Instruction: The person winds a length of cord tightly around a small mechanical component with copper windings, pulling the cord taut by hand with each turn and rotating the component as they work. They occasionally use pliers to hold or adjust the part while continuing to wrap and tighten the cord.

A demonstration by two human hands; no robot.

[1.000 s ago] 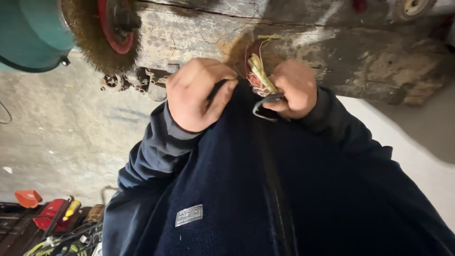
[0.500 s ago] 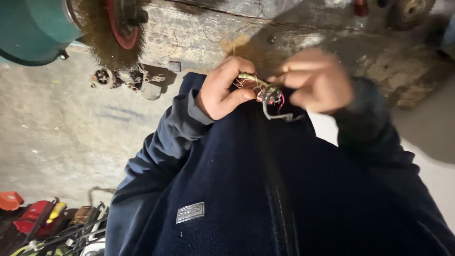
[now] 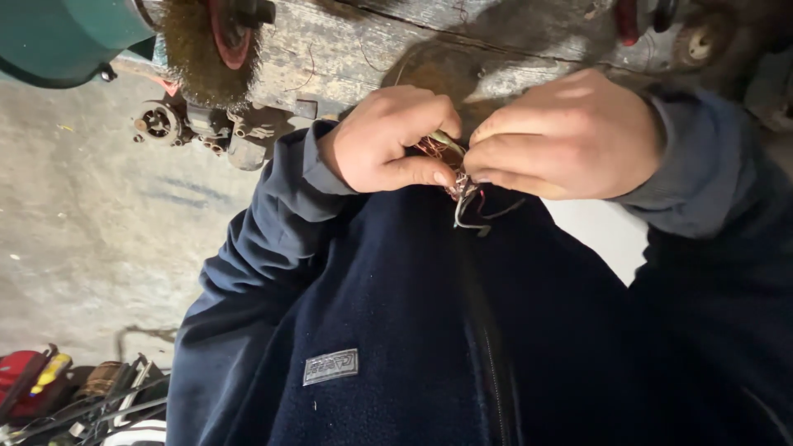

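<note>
Wire bundle (image 3: 456, 177) pinched between my left hand (image 3: 388, 140) and right hand (image 3: 566, 136), up against my navy fleece (image 3: 396, 314). It's a small tangle of reddish copper strands with a yellowish bit, and dark loose ends dangling underneath.

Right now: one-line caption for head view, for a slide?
Both hands, left hand and right hand, pinch a small wire bundle above a worn wooden bench.
</note>
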